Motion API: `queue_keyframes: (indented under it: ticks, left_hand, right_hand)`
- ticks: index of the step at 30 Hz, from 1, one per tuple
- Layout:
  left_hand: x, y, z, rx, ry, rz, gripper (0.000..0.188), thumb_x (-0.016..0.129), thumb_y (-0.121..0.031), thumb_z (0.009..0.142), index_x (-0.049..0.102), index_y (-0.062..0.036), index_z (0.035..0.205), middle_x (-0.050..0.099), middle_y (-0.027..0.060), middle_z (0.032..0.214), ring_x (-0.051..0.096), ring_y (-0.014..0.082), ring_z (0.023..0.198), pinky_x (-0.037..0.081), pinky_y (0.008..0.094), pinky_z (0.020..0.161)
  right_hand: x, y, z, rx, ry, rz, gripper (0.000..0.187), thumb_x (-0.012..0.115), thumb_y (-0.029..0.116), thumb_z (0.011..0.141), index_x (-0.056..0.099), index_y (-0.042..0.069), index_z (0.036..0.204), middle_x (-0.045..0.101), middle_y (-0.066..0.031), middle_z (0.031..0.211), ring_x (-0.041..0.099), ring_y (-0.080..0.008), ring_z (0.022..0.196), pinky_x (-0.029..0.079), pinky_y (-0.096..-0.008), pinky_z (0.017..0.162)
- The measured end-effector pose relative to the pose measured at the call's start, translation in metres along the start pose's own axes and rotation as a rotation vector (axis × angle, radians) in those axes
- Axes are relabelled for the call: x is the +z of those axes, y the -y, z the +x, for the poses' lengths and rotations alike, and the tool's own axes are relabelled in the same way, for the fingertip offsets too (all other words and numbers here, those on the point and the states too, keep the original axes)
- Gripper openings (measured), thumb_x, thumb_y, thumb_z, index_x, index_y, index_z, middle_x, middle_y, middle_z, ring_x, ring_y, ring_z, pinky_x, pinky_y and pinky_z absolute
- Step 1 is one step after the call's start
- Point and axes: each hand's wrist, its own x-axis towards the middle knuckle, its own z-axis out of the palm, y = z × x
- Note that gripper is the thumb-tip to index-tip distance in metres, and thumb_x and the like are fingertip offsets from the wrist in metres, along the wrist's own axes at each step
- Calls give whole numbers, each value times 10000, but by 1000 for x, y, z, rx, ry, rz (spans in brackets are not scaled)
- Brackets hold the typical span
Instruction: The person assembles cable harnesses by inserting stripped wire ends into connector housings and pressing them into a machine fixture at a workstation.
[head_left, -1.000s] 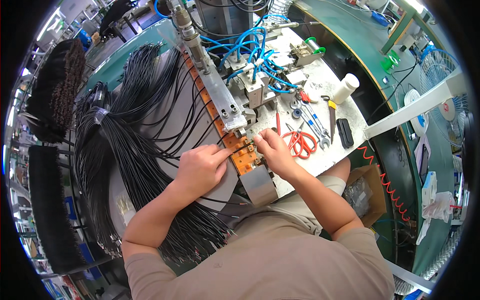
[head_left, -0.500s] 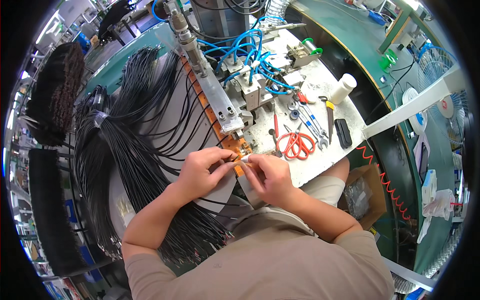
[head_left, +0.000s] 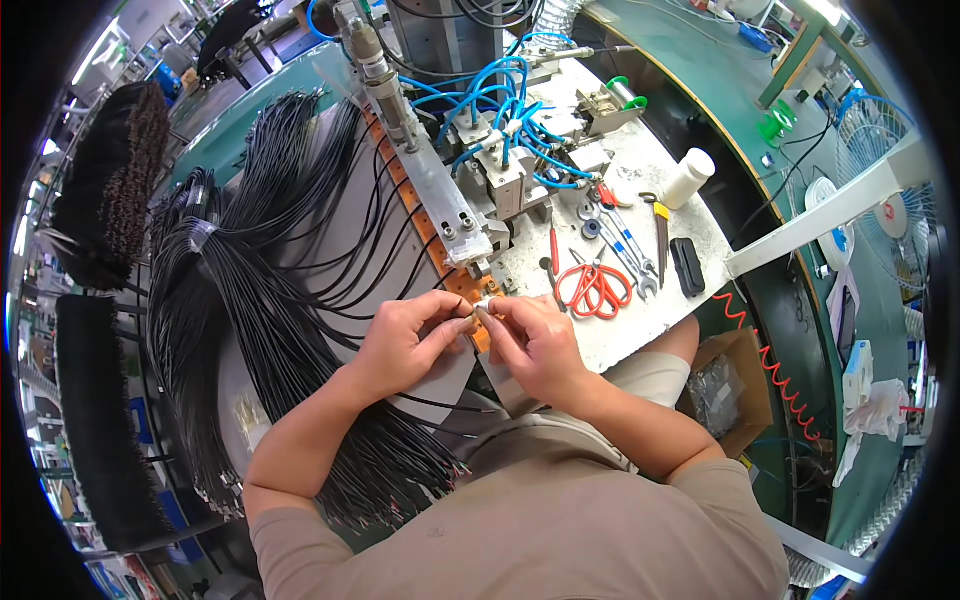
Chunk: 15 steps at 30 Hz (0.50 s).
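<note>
Both my hands meet fingertip to fingertip over the near end of an orange rail point(head_left: 480, 341). My left hand point(head_left: 412, 338) is closed in a pinch, with what looks like a thin black cable between thumb and forefinger. Right beside it, my right hand point(head_left: 540, 345) pinches too, and a small whitish piece shows at its fingertips, too small to name. Above my hands, a metal bar point(head_left: 440, 205) of the machine runs along the rail. To the left spreads a large bundle of black cables point(head_left: 265, 300), several strands reaching toward the rail.
On the white worktop right of my hands lie red-handled scissors point(head_left: 594, 290), wrenches point(head_left: 630, 250), a yellow-and-black tool point(head_left: 660, 235) and a black case point(head_left: 686, 266). A white bottle point(head_left: 690, 178) stands behind. Blue air tubes point(head_left: 500, 100) crowd the machine. A cardboard box point(head_left: 740, 395) sits lower right.
Both hands have shifted very slightly, with the right fingertips drawn closer to the left ones. The orange glimpse between the fingers is now more covered. The tools and cable bundle stay put.
</note>
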Motion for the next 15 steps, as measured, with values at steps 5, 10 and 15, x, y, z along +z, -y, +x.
queue_keyframes:
  ticks: [5,10,15]
  left_hand:
    - [-3,-3,0,-107,63,-102,151,646,-51,939,640,44,1056,712,91,866,689,116,727,541,242,678]
    - [-9,-6,0,-298,135,-475,149,639,-55,947,633,34,1066,699,90,905,677,128,737,545,247,692]
    - [-8,-9,0,-292,144,-498,150,638,-71,954,642,30,1065,693,61,882,658,108,735,553,265,690]
  right_hand:
    - [-2,6,3,322,124,233,106,644,90,937,624,-5,978,658,-46,695,584,-133,560,470,-287,684]
    - [-10,2,6,291,192,390,138,649,117,940,598,-9,968,644,-70,824,610,-146,665,491,-282,666]
    - [-13,-4,14,-22,164,97,146,663,126,930,590,9,975,599,-80,842,597,-197,754,466,-318,680]
